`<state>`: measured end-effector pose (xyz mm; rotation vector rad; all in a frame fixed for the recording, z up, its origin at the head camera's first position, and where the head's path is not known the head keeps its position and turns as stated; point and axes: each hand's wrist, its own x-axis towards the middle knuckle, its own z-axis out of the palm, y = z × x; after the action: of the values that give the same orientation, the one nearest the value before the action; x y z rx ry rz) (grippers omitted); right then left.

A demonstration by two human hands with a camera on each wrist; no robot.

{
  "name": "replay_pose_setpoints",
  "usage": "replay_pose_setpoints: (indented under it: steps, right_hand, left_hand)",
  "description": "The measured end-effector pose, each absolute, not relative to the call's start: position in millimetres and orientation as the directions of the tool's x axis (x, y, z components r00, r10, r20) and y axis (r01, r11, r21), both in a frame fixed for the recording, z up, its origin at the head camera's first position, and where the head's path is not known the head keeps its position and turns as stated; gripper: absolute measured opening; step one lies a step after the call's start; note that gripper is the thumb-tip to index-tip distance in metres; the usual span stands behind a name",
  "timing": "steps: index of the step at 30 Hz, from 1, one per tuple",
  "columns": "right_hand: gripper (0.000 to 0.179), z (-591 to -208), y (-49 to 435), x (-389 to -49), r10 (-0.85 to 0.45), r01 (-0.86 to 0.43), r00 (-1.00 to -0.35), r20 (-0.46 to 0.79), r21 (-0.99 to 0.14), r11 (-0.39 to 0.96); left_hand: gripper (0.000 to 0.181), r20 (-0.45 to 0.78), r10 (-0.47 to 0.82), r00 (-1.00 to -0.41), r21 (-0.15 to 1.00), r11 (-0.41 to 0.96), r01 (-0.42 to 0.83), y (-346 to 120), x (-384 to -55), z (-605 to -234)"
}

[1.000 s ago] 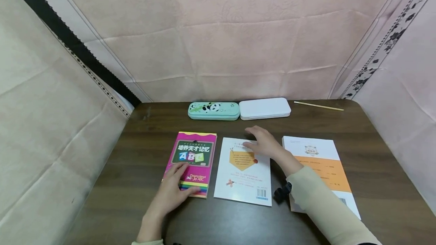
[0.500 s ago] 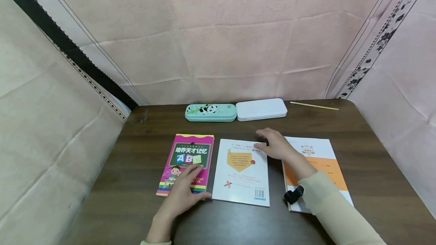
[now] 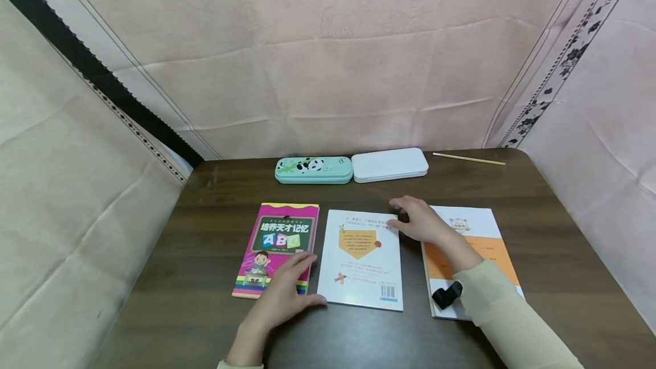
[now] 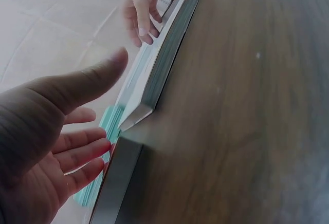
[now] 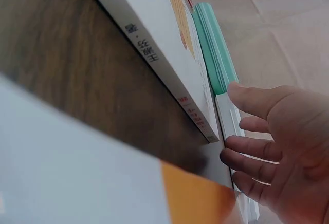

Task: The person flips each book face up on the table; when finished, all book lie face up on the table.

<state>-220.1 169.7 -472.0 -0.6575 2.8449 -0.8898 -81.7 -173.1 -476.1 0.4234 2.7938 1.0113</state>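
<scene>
A pink book with a green panel and rainbow bands [image 3: 287,226] lies left of a white book with an orange badge [image 3: 364,266]. My left hand [image 3: 289,289] is over the pink book's lower right corner, fingers extended, its thumb stretched toward the white book's lower left corner. Nothing is gripped in the left wrist view, where the palm faces the book edges. At the white book's upper right corner is my right hand [image 3: 422,221], fingers loosely bent and spread. The right wrist view shows that palm [image 5: 298,147] holding nothing, beside the white book's spine.
A white and orange book [image 3: 476,226] lies at the right, partly under the right forearm. Along the back edge are a green panda pencil case [image 3: 314,171], a white case [image 3: 389,165] and a thin stick [image 3: 468,159]. Cloth walls [image 3: 338,73] surround the wooden table [image 3: 169,289].
My left hand has slid right across the pink book, uncovering its cartoon child. My right hand has moved right, off the white book's middle to its upper right corner. The books stay put.
</scene>
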Motion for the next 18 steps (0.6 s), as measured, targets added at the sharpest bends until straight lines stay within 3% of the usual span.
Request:
replay_pose_setpoints:
  steps: [9, 18]
  right_hand:
    - [0.05, -479, 173, -221, -0.483, -0.404, -0.875, 0.022, -0.581, 0.706]
    - [0.051, -479, 174, -222, -0.486, -0.396, -0.874, 0.0, -0.58, 0.712]
  left_hand:
    - [0.082, -0.105, 0.357, -0.928, 0.633, 0.744, 0.214, -157, -80, -478]
    - [0.075, -0.102, 0.354, -0.93, 0.539, 0.805, 0.248, -145, -80, -476]
